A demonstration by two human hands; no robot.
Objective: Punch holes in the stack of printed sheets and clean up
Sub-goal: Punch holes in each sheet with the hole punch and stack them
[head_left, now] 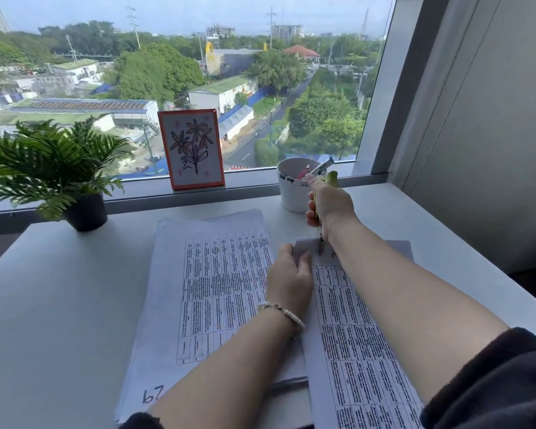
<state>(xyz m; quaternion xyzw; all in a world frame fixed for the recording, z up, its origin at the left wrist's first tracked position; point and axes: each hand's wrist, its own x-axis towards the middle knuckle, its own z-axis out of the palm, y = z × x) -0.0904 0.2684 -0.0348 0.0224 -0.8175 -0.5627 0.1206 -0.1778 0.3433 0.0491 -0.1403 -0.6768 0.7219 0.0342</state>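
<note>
Gripping a yellow-green handled punch tool, the right hand is raised above the far edge of the right-hand sheets; its fingers are curled round the handle, and the tool's metal tip is set against the top margin of the upper sheet. The left hand, with a beaded bracelet at the wrist, is laid beside the tip, the top corner of that sheet being pinched between thumb and fingers. Printed tables are carried on these sheets, which are overlapped onto the larger stack of printed sheets at the left, marked "29" near its close corner. Both piles are borne on a white desk. Just beyond the right hand, a white cup holding pens is stood. On the window ledge, 1 red-framed flower drawing is propped upright. A potted fern is placed at the desk's far left. Dark sleeves are pushed up both forearms.
</note>
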